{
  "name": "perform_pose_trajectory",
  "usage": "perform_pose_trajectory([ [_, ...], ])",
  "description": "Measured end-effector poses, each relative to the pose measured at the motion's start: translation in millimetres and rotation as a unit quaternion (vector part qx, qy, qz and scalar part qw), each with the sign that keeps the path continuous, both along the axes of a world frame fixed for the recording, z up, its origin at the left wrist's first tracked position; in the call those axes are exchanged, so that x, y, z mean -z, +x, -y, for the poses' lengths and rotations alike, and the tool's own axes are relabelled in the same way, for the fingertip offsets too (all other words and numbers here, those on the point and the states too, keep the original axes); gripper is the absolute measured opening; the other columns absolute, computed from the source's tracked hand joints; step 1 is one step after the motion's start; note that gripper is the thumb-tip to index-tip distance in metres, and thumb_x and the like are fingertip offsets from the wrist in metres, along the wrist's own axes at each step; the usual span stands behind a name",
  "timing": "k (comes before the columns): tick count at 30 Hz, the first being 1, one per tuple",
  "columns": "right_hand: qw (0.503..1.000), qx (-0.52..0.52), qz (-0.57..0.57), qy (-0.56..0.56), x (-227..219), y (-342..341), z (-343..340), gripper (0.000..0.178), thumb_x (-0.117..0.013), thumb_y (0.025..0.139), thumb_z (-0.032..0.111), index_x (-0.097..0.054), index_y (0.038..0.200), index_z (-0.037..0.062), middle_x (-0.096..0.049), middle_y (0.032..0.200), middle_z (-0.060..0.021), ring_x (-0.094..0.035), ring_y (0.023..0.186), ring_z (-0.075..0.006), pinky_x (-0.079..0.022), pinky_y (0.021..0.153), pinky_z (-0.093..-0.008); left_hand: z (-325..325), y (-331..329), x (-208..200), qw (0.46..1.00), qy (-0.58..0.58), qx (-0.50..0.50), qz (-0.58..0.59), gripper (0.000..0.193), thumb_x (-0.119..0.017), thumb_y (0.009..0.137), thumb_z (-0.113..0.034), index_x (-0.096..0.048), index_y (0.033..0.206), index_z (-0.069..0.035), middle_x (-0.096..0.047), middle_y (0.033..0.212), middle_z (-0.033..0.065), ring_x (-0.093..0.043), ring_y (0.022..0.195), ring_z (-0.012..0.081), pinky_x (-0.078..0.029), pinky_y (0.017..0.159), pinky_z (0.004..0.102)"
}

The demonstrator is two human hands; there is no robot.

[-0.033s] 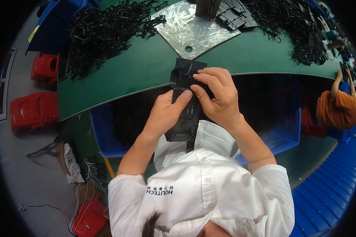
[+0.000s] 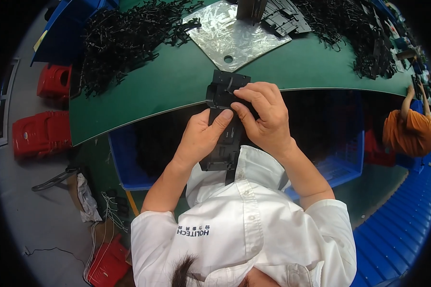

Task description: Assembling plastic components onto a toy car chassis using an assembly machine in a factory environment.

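Note:
A long black molded plastic part (image 2: 226, 146) with raised walls and slots extends from the green table's near edge toward my lap. My left hand (image 2: 201, 133) grips its left side, with the thumb lying across the top. My right hand (image 2: 266, 115) is bent over the far end; its thumb and fingertips press at the right side near a small upright black strip (image 2: 230, 84). Whether that strip is separate or belongs to the part, I cannot tell. The left fingers beneath the part are hidden.
On the green table (image 2: 177, 79) lie tangled heaps of thin black plastic pieces (image 2: 115, 48), left and right. A metal plate (image 2: 215, 33) bears an upright post. Blue crates (image 2: 129, 162) stand below the edge. Red stools (image 2: 42, 134) are at left; another person (image 2: 409, 131) works far right.

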State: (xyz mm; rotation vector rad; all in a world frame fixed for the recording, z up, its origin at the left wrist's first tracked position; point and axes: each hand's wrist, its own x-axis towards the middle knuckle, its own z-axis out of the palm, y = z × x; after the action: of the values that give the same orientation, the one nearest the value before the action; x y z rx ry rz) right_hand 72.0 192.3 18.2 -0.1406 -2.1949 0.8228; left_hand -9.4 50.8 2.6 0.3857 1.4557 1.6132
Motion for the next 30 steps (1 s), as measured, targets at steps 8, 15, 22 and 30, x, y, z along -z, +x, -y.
perform_pose_trajectory([
  [8,0.998,-0.033,0.034,-0.045,-4.9,1.3,-13.9,0.016,-0.065,0.068,-0.003,-0.062,0.082,0.0026,-0.059,0.076,-0.0068,-0.054,0.078,-0.0264,-0.045,0.068,-0.0319,1.4,0.1,-8.6,0.999,-0.004,0.025,-0.042,0.033,-0.063,0.086,-0.023,-0.053,0.105,0.002,-0.060,0.086,0.0008,-0.053,0.074,0.0040,-0.046,0.065,0.0193],
  [15,0.997,-0.063,0.032,0.004,-10.7,1.2,-15.8,0.017,-0.065,0.068,-0.004,-0.061,0.082,0.0037,-0.058,0.075,-0.0070,-0.055,0.082,-0.0279,-0.046,0.069,-0.0335,1.4,-2.0,-9.4,0.997,0.004,0.055,-0.047,0.033,-0.063,0.084,-0.016,-0.051,0.109,0.002,-0.059,0.091,0.0018,-0.053,0.077,0.0048,-0.046,0.067,0.0200],
  [22,0.997,-0.055,0.043,0.039,-8.5,1.2,-13.3,0.018,-0.065,0.068,-0.003,-0.062,0.084,0.0045,-0.058,0.077,-0.0073,-0.055,0.085,-0.0294,-0.047,0.069,-0.0350,1.0,-0.1,-4.8,0.997,-0.007,0.043,-0.067,0.031,-0.059,0.087,-0.022,-0.052,0.106,0.002,-0.059,0.082,0.0006,-0.053,0.073,0.0047,-0.045,0.064,0.0203],
  [30,0.997,-0.045,0.034,0.054,-7.8,1.5,-11.8,0.019,-0.065,0.067,-0.004,-0.061,0.085,0.0038,-0.059,0.079,-0.0077,-0.056,0.084,-0.0303,-0.048,0.069,-0.0356,0.0,1.8,1.7,0.994,-0.014,0.017,-0.105,0.031,-0.054,0.091,-0.029,-0.055,0.100,0.000,-0.058,0.074,0.0000,-0.050,0.067,0.0047,-0.043,0.059,0.0212],
])
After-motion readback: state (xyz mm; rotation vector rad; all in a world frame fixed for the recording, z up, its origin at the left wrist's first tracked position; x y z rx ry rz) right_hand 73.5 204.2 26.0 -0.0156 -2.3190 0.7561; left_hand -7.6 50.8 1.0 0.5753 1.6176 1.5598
